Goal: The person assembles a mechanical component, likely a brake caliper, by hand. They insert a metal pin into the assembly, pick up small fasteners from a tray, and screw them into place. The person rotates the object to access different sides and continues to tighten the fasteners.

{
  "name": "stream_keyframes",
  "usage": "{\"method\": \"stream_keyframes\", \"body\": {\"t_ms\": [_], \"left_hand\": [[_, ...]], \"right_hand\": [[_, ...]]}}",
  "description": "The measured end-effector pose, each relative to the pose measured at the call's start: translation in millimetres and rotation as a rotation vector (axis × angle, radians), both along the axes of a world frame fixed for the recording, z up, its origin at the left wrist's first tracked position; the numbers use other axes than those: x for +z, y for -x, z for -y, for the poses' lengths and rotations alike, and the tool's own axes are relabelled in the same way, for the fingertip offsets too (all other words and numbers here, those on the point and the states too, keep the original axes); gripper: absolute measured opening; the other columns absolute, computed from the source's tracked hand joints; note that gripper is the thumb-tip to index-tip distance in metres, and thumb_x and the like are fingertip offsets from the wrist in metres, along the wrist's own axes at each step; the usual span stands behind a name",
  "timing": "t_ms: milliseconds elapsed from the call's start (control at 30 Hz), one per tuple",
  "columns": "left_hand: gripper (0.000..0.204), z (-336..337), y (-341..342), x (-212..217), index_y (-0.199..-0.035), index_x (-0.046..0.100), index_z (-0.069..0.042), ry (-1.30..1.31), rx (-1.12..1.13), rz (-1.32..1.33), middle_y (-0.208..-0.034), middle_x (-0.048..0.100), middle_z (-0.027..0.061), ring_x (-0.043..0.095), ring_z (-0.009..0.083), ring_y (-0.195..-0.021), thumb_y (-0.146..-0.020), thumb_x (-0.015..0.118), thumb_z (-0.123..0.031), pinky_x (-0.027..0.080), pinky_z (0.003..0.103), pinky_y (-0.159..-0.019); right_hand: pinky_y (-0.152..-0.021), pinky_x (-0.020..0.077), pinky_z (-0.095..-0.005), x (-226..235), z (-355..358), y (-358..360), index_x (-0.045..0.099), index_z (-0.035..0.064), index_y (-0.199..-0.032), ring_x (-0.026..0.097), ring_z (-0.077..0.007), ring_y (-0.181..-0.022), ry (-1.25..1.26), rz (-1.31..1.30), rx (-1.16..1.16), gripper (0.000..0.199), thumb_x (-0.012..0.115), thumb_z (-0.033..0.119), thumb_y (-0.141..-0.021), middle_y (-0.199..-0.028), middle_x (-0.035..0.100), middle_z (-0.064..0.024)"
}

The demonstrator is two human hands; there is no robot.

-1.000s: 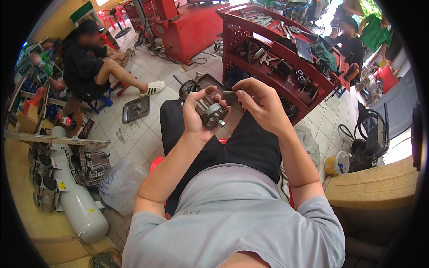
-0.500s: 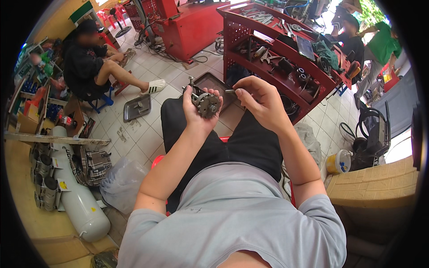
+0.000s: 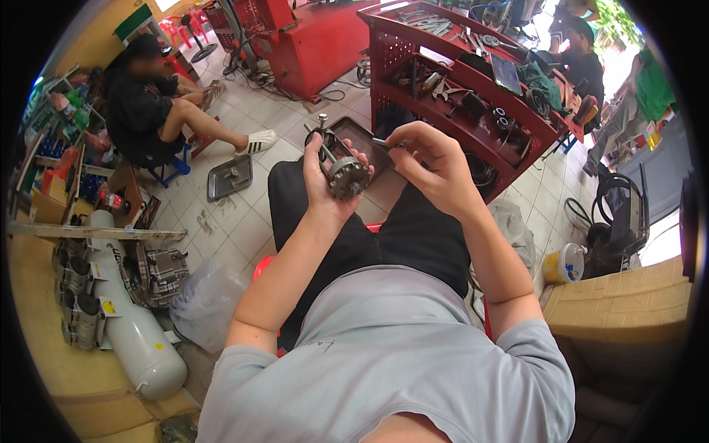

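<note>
Metal assembly [image 3: 347, 176], dark, with a round toothed end and a long bolt sticking up, is held in front of the body, above the gap between the knees. Left hand [image 3: 323, 183] grips it, thumb on the near side, fingers wrapped round the far side. Right hand [image 3: 432, 164] is just beside it, apart from it, pinching a small metal pin [image 3: 379, 142] between thumb and fingertips; other fingers curled.

Below: black trousers [image 3: 413, 240]. Past the hands, a dark tray [image 3: 358, 134] sits on the floor, partly hidden by them. Second gray tray [image 3: 220, 193] farther left, small part(s) in it, too small to tell. Floor [image 3: 240, 218] is pale square tile, dark smudges near that second tray.

Ahead right, red tool cart [image 3: 382, 53]: wrenches [image 3: 430, 26] on top, also a tablet-like panel [image 3: 507, 74] and green cloth [image 3: 543, 83]; mixed tools and parts on the lower shelf. Big red machine [image 3: 321, 59] behind, cables on the floor by it.

Left: person in black [image 3: 140, 107] on a low blue stool [image 3: 171, 174]; crowded shelves nearer, then white cylinder [image 3: 140, 325], checked backpack [image 3: 162, 272], clear plastic bag [image 3: 207, 306]. Right: bucket [image 3: 563, 264], tan padded surface [image 3: 628, 306], person in green [image 3: 655, 87] farther back.
</note>
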State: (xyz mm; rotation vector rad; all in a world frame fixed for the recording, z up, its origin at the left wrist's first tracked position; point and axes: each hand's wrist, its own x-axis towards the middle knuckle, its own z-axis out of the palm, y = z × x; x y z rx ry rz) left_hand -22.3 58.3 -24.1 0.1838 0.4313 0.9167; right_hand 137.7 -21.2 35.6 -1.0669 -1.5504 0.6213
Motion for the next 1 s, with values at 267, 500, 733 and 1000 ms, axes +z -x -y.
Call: {"method": "stream_keyframes", "body": {"t_ms": [267,500,733,1000], "left_hand": [[0.082,17.6,-6.8,-12.2,-0.096,0.060,-0.008,-0.061,-0.060,-0.035,-0.084,0.062,0.0078,0.063,0.0232,-0.080,-0.081,0.024,-0.080,0.052,0.038,-0.072],[0.072,24.2,-15.6,-20.8,-0.107,0.058,-0.013,-0.032,-0.089,-0.078,-0.104,0.061,0.0068,0.060,0.0207,-0.098,-0.089,0.017,-0.069,0.050,0.036,-0.083],[0.073,29.2,-21.0,-23.4,-0.104,0.058,-0.012,-0.143,-0.081,-0.161,-0.097,0.062,0.0069,0.062,0.0206,-0.091,-0.088,0.020,-0.072,0.052,0.035,-0.078],[0.077,38.7,-23.3,-24.0,-0.106,0.058,-0.013,-0.028,-0.125,-0.356,-0.103,0.061,0.0077,0.062,0.0214,-0.096,-0.081,0.029,-0.080,0.052,0.038,-0.078]], "right_hand": [[-0.061,0.0427,-0.0227,-6.2,-2.6,4.0,0.063,0.0023,-0.096,0.055,-0.0079,-0.074,0.055,0.126,0.059,0.012,0.061,0.003,-0.084,-0.088,0.061,-0.0033],[-0.053,0.0391,-0.0248,-7.2,-0.5,15.5,0.061,-0.0001,-0.096,0.047,-0.0082,-0.058,0.037,0.233,0.042,0.015,0.063,0.005,-0.082,-0.074,0.057,-0.0063],[-0.063,0.0475,-0.0339,-25.0,-8.1,12.0,0.067,0.0017,-0.092,0.059,-0.0235,-0.068,0.045,0.434,-0.062,0.016,0.062,0.011,-0.080,-0.077,0.059,-0.0111],[-0.068,0.0509,-0.0412,-42.4,-8.9,27.4,0.068,-0.0012,-0.084,0.064,-0.0329,-0.075,0.158,0.590,-0.149,0.027,0.064,0.025,-0.077,-0.078,0.064,-0.0171]]}}
